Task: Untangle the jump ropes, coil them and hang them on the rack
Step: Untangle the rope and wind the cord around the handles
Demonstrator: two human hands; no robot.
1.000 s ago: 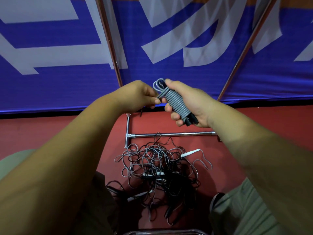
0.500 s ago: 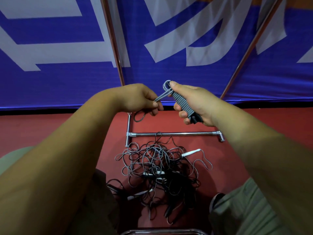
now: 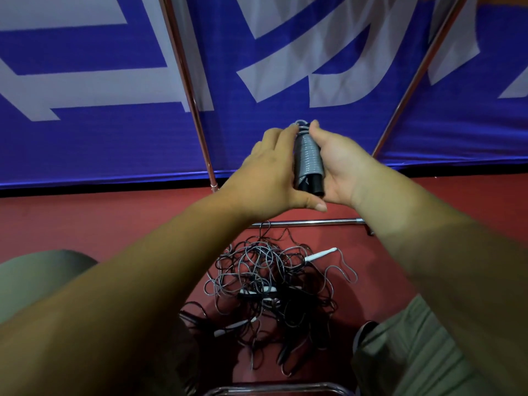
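Observation:
A grey jump rope bundle (image 3: 308,155), its cord wound tightly round two black handles, stands nearly upright between both hands. My right hand (image 3: 340,167) cups it from the right, thumb up at the looped top. My left hand (image 3: 271,172) lies along its left side with fingers stretched to the top and the thumb under the black handle ends. Below on the red floor lies a tangled pile of jump ropes (image 3: 274,292), grey and black cords with white and black handles. The metal rack (image 3: 314,222) shows its low crossbar behind the pile.
Two slanted rack poles (image 3: 188,90) (image 3: 414,81) rise in front of a blue and white banner (image 3: 85,81). My knees in olive trousers (image 3: 414,352) flank the pile. A curved metal bar (image 3: 280,388) sits at the bottom edge.
My left hand let go of the rope end it was pulling to the left and now lies flat against the bundle. The bundle has turned from slanted to nearly upright.

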